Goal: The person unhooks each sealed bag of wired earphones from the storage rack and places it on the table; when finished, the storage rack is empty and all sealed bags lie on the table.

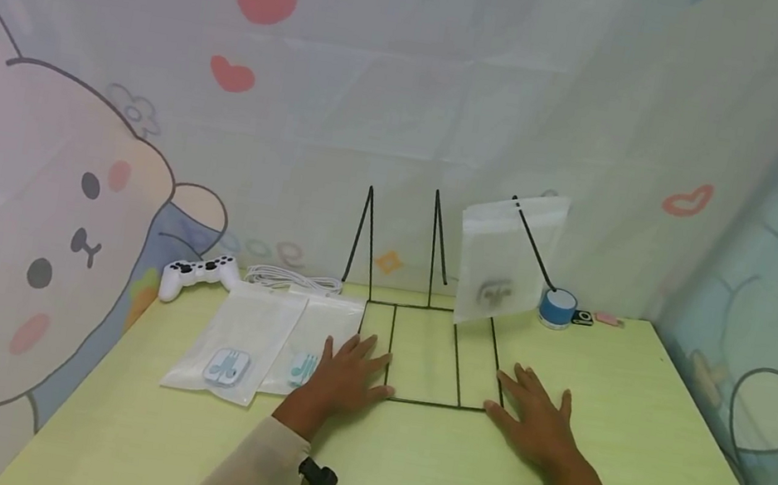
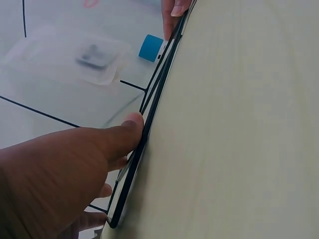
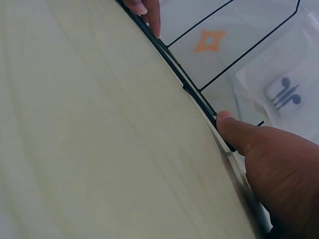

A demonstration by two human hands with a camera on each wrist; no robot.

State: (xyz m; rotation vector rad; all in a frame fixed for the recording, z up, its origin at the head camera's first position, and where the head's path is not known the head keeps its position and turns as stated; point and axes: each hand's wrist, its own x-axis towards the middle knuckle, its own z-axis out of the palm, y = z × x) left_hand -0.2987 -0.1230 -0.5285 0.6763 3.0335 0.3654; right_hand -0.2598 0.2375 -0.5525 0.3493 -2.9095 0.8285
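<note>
A black wire display rack [image 1: 425,403] lies with its base on the table and its hooks standing up at the back. At the base's left side rests my left hand [image 1: 347,379], fingers spread, thumb by the front bar. Mirroring it, my right hand [image 1: 537,424] touches the right front corner with fingers extended. From the right hook hangs a translucent zip bag [image 1: 508,252] with earphones [image 1: 495,293] inside. Left of the rack two similar bags lie flat, one bag [image 1: 263,324] overlapping the other bag [image 1: 332,318]; the left hand partly covers the latter.
A white game controller [image 1: 201,271] and a coiled white cable [image 1: 293,279] sit at the back left. Behind the right hand stand a blue and white cylinder [image 1: 558,308], a small black item [image 1: 582,317] and a pink item [image 1: 608,319]. A printed cloth backs the table [image 1: 635,413].
</note>
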